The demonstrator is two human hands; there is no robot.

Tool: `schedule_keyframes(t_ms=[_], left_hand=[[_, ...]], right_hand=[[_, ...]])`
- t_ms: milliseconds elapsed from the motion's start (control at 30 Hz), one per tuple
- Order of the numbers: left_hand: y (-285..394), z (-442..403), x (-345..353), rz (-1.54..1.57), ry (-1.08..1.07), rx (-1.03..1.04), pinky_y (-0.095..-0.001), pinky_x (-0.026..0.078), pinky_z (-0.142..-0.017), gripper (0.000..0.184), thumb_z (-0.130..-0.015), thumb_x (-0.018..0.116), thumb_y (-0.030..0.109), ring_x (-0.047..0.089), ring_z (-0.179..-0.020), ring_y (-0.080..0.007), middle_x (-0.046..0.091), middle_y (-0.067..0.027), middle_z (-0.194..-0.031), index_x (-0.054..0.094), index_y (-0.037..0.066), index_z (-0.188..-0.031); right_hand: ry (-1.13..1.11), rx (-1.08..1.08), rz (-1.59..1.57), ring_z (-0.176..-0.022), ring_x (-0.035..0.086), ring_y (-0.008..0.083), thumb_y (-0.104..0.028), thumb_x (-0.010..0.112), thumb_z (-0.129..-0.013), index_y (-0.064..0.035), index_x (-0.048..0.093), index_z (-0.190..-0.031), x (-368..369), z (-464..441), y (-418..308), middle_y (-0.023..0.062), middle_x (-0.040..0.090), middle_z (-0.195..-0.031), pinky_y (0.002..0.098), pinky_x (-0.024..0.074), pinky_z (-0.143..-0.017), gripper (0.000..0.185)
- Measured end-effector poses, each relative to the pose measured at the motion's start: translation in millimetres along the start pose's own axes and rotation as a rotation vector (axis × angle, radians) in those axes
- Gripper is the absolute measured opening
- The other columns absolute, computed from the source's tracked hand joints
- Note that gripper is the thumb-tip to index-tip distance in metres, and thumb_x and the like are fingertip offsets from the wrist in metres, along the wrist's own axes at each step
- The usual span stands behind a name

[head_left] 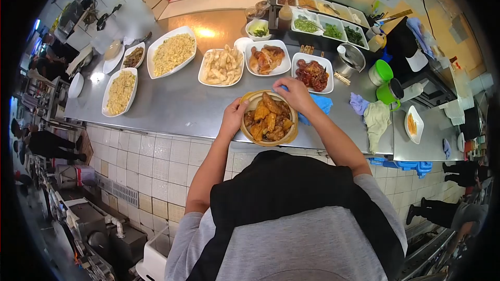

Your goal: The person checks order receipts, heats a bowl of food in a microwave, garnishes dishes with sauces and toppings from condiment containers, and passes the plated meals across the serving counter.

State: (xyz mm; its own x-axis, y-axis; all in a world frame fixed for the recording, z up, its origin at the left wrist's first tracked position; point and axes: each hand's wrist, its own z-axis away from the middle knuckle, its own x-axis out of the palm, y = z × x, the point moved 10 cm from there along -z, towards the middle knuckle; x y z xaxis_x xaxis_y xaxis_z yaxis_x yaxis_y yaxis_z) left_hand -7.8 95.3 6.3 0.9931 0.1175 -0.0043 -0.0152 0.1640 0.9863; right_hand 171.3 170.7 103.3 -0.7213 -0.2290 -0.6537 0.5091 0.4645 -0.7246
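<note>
- Bowl point(295, 128), round, mid-frame, right of the left hand point(234, 118), whose grip curls round its rim.
- Right hand point(297, 94) at its upper-right rim, pinching blue cloth point(284, 88).

Bowl point(295, 125): near the front edge of the counter point(179, 99), filled with brown food point(267, 115)
Left hand point(235, 117): gripping the bowl's left rim
Right hand point(296, 94): by the bowl's far right rim, contact unclear
White dishes point(285, 67): three, beyond the bowl
Cloth point(322, 104): blue, just right of the bowl
</note>
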Motion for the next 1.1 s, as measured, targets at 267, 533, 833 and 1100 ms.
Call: schedule_keyframes(t_ms=[267, 533, 833, 1100], left_hand=[[-1, 0, 0, 0.050, 0.006, 0.003, -0.0227, 0.044, -0.067, 0.025, -0.094, 0.056, 0.024, 0.053, -0.073, -0.0074, 0.062, -0.0008, -0.083, 0.064, 0.001, -0.100], [10, 17, -7, -0.064, 0.192, 0.117, -0.0233, 0.045, -0.067, 0.024, -0.092, 0.056, 0.019, 0.053, -0.073, -0.0080, 0.062, -0.0012, -0.079, 0.064, -0.002, -0.100], [11, 60, 12, -0.070, 0.250, 0.198, -0.0349, 0.041, -0.094, 0.035, -0.093, 0.048, 0.021, 0.056, -0.105, -0.0275, 0.059, -0.0166, -0.113, 0.052, 0.000, -0.121], [45, -40, 50, -0.425, -0.275, 0.159, -0.0341, 0.047, -0.084, 0.033, -0.088, 0.057, 0.032, 0.062, -0.094, -0.0296, 0.066, -0.0173, -0.101, 0.067, 0.005, -0.105]], right_hand=[[-0.183, -0.212, 0.270, -0.084, 0.060, 0.0346, -0.014, 0.063, -0.080, -0.0088, 0.056, -0.089, 28, -18, -38, 0.0129, 0.057, -0.091, 0.0445, 0.0485, -0.070, 0.012], [-0.111, -0.031, 0.361, -0.083, 0.059, 0.0384, -0.006, 0.059, -0.078, -0.0058, 0.050, -0.085, -1, 14, -12, 0.0172, 0.056, -0.089, 0.0466, 0.0483, -0.069, 0.012], [-0.147, 0.095, 0.243, -0.083, 0.060, 0.0348, -0.007, 0.062, -0.076, -0.0047, 0.057, -0.082, -34, 34, 3, 0.0161, 0.060, -0.089, 0.0441, 0.0491, -0.071, 0.009], [-0.283, -0.353, 0.594, -0.083, 0.062, 0.0304, -0.007, 0.059, -0.077, -0.0047, 0.062, -0.086, -1, 31, -46, 0.0130, 0.060, -0.089, 0.0411, 0.0520, -0.067, 0.010]])
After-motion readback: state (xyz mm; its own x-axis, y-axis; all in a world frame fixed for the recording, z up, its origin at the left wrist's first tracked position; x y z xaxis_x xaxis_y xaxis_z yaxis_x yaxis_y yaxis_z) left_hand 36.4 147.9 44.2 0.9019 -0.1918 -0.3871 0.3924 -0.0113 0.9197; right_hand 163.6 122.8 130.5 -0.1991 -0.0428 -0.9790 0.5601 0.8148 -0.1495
